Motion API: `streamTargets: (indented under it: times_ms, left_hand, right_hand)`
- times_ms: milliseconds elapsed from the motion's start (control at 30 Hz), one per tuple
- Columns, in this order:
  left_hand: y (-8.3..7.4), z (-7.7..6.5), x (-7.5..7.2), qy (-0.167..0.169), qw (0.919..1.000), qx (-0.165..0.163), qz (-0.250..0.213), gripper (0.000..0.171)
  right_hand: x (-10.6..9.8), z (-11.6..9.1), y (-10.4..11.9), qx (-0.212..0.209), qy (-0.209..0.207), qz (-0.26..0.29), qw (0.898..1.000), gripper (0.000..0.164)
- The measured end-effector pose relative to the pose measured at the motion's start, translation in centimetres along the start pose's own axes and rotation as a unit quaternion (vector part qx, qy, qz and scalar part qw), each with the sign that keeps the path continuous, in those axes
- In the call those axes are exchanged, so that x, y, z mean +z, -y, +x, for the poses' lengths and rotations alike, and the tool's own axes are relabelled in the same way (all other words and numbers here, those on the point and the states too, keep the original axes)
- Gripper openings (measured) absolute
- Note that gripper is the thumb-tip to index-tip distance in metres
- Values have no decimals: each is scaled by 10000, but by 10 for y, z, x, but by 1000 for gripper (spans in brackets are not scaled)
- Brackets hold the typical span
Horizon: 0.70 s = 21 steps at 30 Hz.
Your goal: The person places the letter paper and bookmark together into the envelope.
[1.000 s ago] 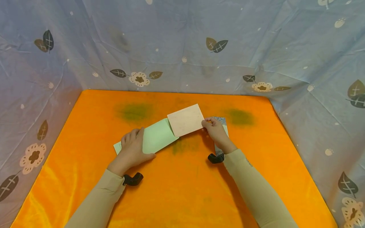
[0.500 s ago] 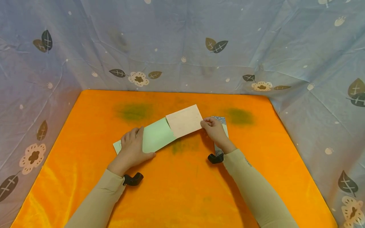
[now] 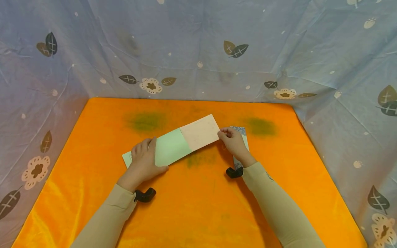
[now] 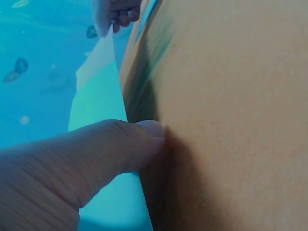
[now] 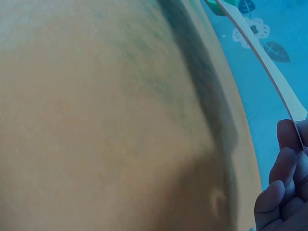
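My left hand lies across a pale green envelope and grips it, with the fingers over its far side and the thumb along its near edge. In the left wrist view the thumb crosses the near edge of the envelope. A pale pink card meets the envelope's right end along a straight line; how much of it is inside cannot be seen. With thumb and fingertips, my right hand pinches the card's right edge. Seen nearly edge-on in the right wrist view, the card runs up from the fingers.
A flat pale piece with speckled blue-grey ends lies partly under my right hand and wrist. Orange cloth with darker green patches covers the table. Blue patterned curtains stand behind and at both sides.
The pink card has shifted slightly left and lined up with the green envelope's end, where a corner overlapped before. My right hand has moved slightly left with it; the left hand stays put.
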<state>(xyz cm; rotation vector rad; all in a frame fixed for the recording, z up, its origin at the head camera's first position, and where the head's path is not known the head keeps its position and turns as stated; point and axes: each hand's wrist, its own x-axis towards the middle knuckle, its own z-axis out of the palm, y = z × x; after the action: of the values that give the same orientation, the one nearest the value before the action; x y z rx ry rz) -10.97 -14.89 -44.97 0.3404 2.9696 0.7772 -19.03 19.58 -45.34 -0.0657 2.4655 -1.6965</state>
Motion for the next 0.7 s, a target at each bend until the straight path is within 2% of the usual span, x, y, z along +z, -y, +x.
streamTargets:
  times_ms: [333,700]
  left_hand:
    - [1,0,3,-65,10000,69,9,117]
    - [1,0,3,-21,10000,51,32,117]
  right_hand:
    - [2,-1,2,-160,35,-87,9998,35]
    - [6,0,1,-230,22,13,9997,29]
